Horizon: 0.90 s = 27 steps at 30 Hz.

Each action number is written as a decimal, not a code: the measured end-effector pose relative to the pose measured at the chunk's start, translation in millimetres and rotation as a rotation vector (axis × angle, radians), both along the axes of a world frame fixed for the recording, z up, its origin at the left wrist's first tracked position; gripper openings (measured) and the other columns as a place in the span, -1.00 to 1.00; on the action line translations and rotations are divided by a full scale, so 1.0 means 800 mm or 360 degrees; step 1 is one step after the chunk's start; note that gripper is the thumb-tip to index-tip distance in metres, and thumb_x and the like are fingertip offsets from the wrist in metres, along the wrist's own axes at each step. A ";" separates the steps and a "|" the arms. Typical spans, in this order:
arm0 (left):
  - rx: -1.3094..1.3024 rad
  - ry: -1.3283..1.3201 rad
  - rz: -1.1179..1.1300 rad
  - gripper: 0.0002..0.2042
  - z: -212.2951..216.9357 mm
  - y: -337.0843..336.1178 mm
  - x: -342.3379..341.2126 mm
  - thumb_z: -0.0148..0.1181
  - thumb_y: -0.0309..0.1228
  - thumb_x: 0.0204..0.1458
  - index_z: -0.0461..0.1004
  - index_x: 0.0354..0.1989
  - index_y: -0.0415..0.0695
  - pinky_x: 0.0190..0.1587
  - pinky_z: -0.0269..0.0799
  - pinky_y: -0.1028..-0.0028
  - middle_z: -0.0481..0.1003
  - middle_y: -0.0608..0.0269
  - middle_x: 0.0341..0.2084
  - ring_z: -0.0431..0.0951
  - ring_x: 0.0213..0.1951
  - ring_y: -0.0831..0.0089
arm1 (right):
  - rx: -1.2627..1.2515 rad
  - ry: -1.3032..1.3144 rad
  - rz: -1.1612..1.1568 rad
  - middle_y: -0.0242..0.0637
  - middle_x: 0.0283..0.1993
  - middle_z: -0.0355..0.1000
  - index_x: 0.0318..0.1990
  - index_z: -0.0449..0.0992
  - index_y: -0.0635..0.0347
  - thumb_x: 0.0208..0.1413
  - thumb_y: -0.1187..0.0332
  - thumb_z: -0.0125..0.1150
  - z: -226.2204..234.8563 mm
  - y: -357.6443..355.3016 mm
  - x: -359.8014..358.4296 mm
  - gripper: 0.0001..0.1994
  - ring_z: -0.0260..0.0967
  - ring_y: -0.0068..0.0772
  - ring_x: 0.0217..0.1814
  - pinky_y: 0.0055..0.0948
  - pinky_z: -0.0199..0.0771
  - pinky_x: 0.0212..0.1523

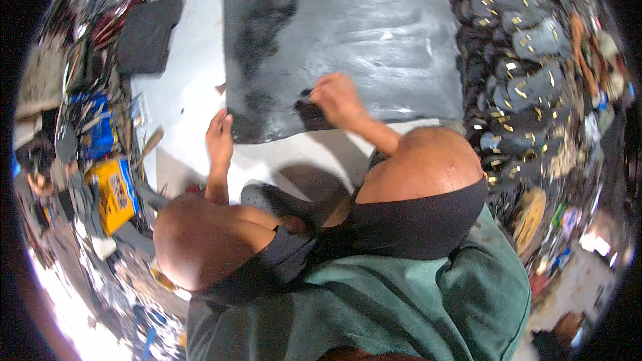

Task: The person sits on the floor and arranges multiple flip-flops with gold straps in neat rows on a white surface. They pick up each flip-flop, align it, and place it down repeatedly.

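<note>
Right hand (pixel 340 101) just past 12 o'clock from mid-view, over the lower part of a broad dark sheet (pixel 374 47), with fingers curled well in and forearm slanting back toward 4 o'clock. At its fingertips, on the 9 o'clock side, a small dark thing (pixel 307 93), blurred; impossible to tell whether gripped or merely beneath. Left hand (pixel 219 137) between 9 and 10 o'clock, just beside the sheet's left edge, fingers partly open, close together and pointing toward 12; too blurred to tell whether touching or pinching that edge. Sheet spread flat from 11 round to 1 o'clock, glossy grey across the middle and right, with blacker patches down the left, on a white work surface (pixel 190 47). Near 10 o'clock, apart from the sheet, a smaller dark piece (pixel 150 35) with an uneven outline. At 2 o'clock, alongside the sheet's right edge, crowded rows of dark, rounded pieces (pixel 535 87) with small gold-coloured marks. Toward 9 o'clock, a blue packet (pixel 100 124) amid clutter, and slightly lower a yellow packet (pixel 115 194) with a blue edge. Between 3 and 4 o'clock, a tan oval thing (pixel 530 218). At 6 o'clock, green cloth (pixel 374 301) across the person's lap, below bare knees.
</note>
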<state>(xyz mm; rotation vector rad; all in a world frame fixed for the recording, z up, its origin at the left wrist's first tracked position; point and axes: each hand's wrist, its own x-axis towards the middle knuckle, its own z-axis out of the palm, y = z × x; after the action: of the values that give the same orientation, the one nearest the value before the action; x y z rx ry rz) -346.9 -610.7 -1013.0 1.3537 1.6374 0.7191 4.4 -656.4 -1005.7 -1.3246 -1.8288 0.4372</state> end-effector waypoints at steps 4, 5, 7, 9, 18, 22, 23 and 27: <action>0.0034 -0.0144 0.0067 -0.54 -0.005 -0.003 0.004 0.16 -0.27 0.28 0.39 0.22 -0.37 0.23 0.31 0.38 0.48 -0.02 0.13 0.49 0.13 0.27 | -0.0347 -0.0432 -0.1471 0.07 0.03 0.45 0.06 0.50 0.29 0.33 0.24 0.08 -0.003 -0.074 0.225 -0.68 0.36 0.13 0.07 -0.03 0.33 0.12; 0.0012 -0.0091 0.0049 -0.54 0.003 -0.003 0.010 0.15 -0.29 0.29 0.37 0.22 -0.40 0.23 0.31 0.39 0.47 -0.04 0.13 0.47 0.14 0.30 | -0.0482 -0.0529 -0.1674 0.12 0.08 0.41 0.18 0.41 0.28 0.35 0.14 0.02 -0.007 -0.112 0.261 -0.57 0.33 0.16 0.12 0.00 0.30 0.16; -0.0032 -0.0158 0.0005 -0.54 0.000 0.001 0.025 0.15 -0.30 0.28 0.35 0.22 -0.41 0.21 0.32 0.41 0.47 -0.04 0.11 0.47 0.12 0.32 | -0.0817 -0.0722 -0.1970 0.20 0.18 0.32 0.37 0.23 0.26 0.35 -0.05 -0.06 -0.019 -0.186 0.303 -0.37 0.26 0.24 0.20 0.07 0.22 0.22; -0.0046 -0.0140 0.0015 -0.53 0.004 0.000 0.019 0.15 -0.31 0.28 0.34 0.22 -0.42 0.20 0.32 0.42 0.47 -0.03 0.09 0.48 0.10 0.35 | -0.1012 -0.0822 -0.1998 0.26 0.21 0.27 0.43 0.14 0.23 0.30 -0.20 -0.07 -0.040 -0.234 0.295 -0.23 0.21 0.33 0.22 0.17 0.15 0.25; -0.0052 -0.0131 0.0077 -0.55 -0.006 0.010 0.014 0.20 -0.31 0.26 0.39 0.18 -0.41 0.14 0.34 0.47 0.51 0.05 0.00 0.50 0.01 0.40 | -0.1128 -0.0961 -0.2050 0.24 0.06 0.28 0.44 0.19 0.07 0.29 -0.20 -0.09 -0.063 -0.252 0.285 -0.29 0.24 0.27 0.10 0.23 0.02 0.27; -0.0025 -0.0016 0.0045 -0.56 0.007 0.010 0.023 0.20 -0.31 0.25 0.40 0.16 -0.42 0.13 0.34 0.47 0.52 0.04 -0.01 0.50 0.00 0.39 | -0.1238 -0.1020 -0.2044 0.20 0.02 0.29 0.42 0.23 0.03 0.29 -0.21 -0.09 -0.061 -0.244 0.283 -0.31 0.25 0.24 0.07 0.25 -0.01 0.27; -0.0020 0.0008 0.0036 -0.56 0.009 0.009 0.027 0.20 -0.31 0.26 0.40 0.16 -0.42 0.14 0.34 0.46 0.52 0.04 -0.01 0.50 0.00 0.39 | -0.1230 -0.1043 -0.2027 0.20 0.02 0.30 0.41 0.25 0.03 0.29 -0.21 -0.09 -0.058 -0.248 0.284 -0.31 0.26 0.23 0.08 0.25 -0.01 0.27; -0.0002 0.0003 0.0026 -0.56 -0.001 0.010 0.024 0.17 -0.31 0.27 0.39 0.16 -0.43 0.15 0.34 0.44 0.52 -0.01 0.01 0.51 0.01 0.35 | -0.1067 -0.1126 -0.1847 0.12 0.00 0.34 0.23 0.46 0.10 0.27 -0.12 0.01 -0.034 -0.255 0.286 -0.43 0.27 0.16 0.10 0.27 0.00 0.28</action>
<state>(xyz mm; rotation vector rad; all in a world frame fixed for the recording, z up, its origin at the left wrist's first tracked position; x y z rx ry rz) -327.8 -602.4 -1013.6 1.3419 1.6522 0.7265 233.5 -860.6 -1032.8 -2.9731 -1.0360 -0.1166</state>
